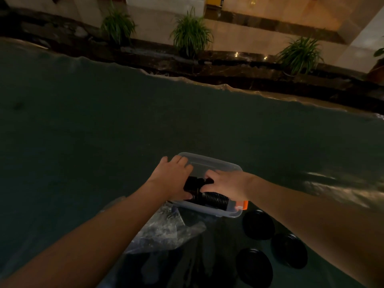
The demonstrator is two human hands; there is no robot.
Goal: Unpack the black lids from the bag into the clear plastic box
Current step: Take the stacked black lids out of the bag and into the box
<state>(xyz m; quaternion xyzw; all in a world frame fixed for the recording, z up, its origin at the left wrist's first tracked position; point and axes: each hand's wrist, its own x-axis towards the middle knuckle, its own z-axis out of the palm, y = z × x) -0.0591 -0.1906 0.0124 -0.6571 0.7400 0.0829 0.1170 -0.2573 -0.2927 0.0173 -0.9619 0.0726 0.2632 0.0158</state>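
While both hands are down in the clear plastic box (216, 161), a stacked row of black lids (209, 197) lies on its side directly beneath the fingers, long axis running from the left palm toward the right wrist; left hand (173, 179) caps the row's left end, fingers spread, thumb on the lids; right hand (225, 185) is pressed over the top, fingers splayed, not clamped. Three loose lids (257, 224) lie on the table behind the right wrist, so that hand looks nearer; bag (164, 227) sits crumpled under the left forearm, contents unclear.

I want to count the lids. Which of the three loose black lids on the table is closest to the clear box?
The loose lid just beside the box's orange-clipped corner; the other two lie farther from it, nearer the person.
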